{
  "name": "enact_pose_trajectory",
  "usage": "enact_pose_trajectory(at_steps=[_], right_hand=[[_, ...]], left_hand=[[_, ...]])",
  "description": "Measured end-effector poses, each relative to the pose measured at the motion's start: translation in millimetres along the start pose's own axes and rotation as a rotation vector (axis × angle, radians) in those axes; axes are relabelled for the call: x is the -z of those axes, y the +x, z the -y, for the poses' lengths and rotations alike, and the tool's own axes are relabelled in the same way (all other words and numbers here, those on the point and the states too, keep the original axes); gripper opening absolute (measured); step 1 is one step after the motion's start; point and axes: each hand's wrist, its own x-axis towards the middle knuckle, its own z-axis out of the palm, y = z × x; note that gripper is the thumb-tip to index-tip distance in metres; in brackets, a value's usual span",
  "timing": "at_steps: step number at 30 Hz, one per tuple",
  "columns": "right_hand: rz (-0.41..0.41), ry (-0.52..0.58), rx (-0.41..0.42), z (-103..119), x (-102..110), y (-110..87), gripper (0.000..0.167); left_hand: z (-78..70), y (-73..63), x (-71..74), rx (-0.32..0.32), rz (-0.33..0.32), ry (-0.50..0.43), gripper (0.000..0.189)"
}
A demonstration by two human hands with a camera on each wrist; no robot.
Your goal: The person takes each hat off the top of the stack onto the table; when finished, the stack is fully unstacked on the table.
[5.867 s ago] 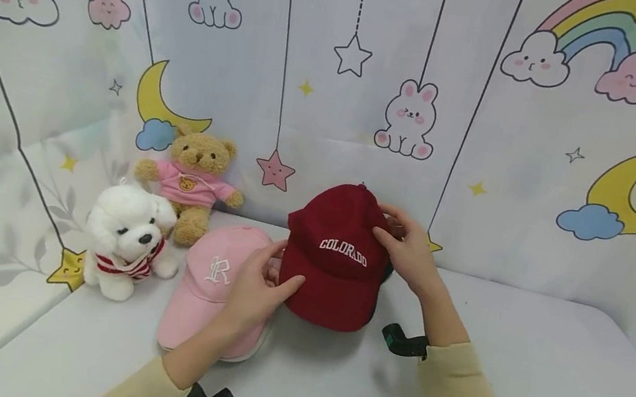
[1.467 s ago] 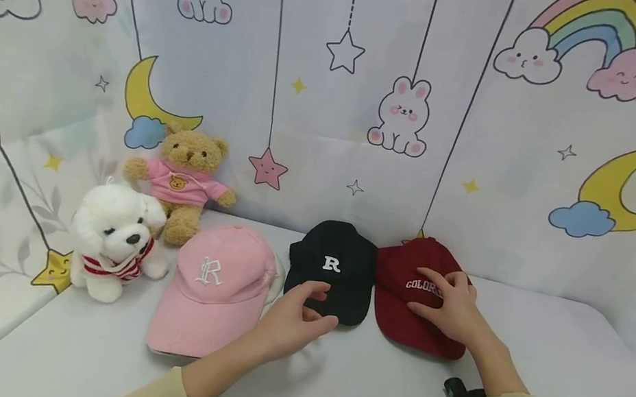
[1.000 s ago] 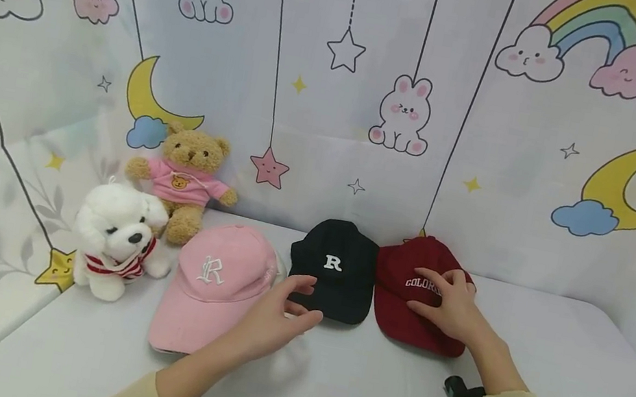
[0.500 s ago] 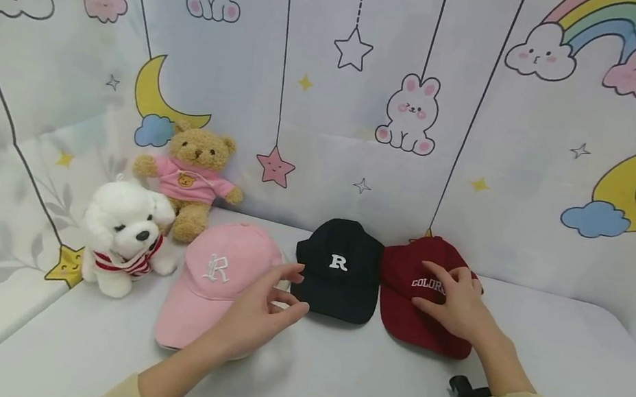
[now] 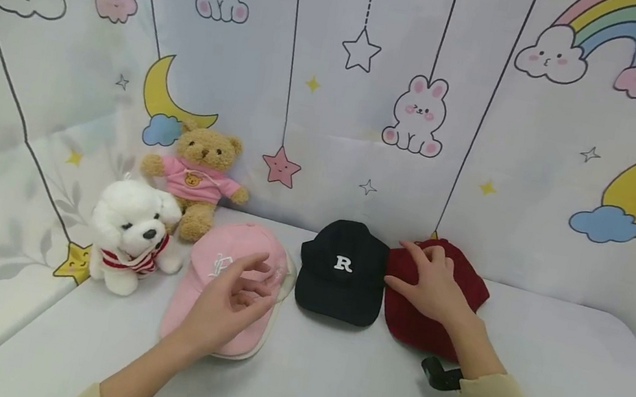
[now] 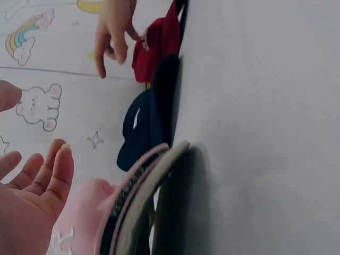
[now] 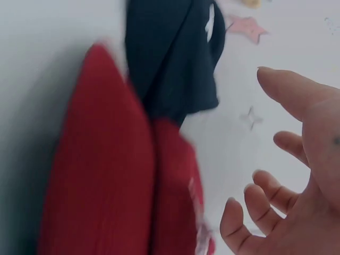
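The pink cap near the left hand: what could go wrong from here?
1. In the left wrist view a pale brim shows beneath the brim of the pink cap; if the left hand lifts the top one, both might come along.
2. The black cap and red cap appear edge to edge, so moving one may nudge the other.
3. The right hand hangs close over the red cap and could knock it.

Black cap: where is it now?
In the head view, the black cap lies just right of centre, between the pink cap at left and the red cap at right.
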Motion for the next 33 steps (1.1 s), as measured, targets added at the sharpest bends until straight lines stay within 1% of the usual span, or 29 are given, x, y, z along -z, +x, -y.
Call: enact_pose_trajectory(at_steps=[4,9,13,17,21,26,29,33], right_hand=[[0.013,0.036,0.034,18,-6,10.2,0.075],[0.028,0.083,0.056,43,-15,22.9,0.075],[0.03,0.145,0.079,62,-20,31.8,0.075],[0.021,0.201,0.107,78,-26,39.5,0.072],[0.02,0.239,0.123,95,-33,47.5,0.07],[0.026,0.318,0.138,115,-45,56.9,0.067],[0.027,0.376,0.131,127,-52,60.8,0.066],[0.035,0.444,0.141,143,-67,65.6,0.064]], left_hand=[[4.5,-4.5,9.8,-0.019,-0.02,0.024,0.062],[11.5,-11.2,22.8,-0.056,-0.075,0.036,0.059],[16.3,-14.5,33.1,-0.078,-0.118,0.061,0.059],[20.1,-16.0,41.2,-0.057,-0.147,0.098,0.058],[24.1,-16.9,46.6,-0.009,-0.167,0.135,0.059],[29.6,-16.8,51.5,0.025,-0.189,0.145,0.059],[34.3,-16.7,55.8,0.034,-0.203,0.161,0.059],[42.7,-18.9,65.8,0.024,-0.232,0.201,0.058]])
